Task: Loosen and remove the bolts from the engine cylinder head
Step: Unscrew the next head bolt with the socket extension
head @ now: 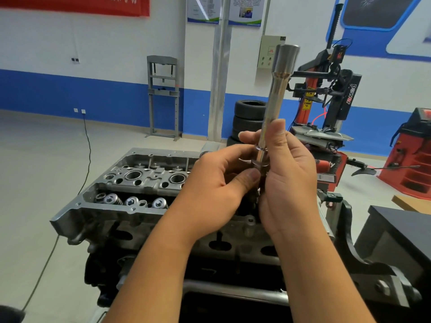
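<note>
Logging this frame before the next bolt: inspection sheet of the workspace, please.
Surface: engine stand, dark frame under the head.
Job's things: cylinder head uncovered, valve springs showing; long socket tool held upright above it.
Clutter: nothing seen on the head.
Hands: right hand grips the tool's shaft; left hand fingers pinch its lower end.
Cables: black cable running across the floor from a wall outlet.
Surroundings: stacked tyres, tyre changer, shop press.

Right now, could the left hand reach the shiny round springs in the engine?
Probably yes. The valve springs sit uncovered at the cylinder head's near edge, left of the left hand. But that hand is busy pinching the long socket tool, so it must let go first.
</note>
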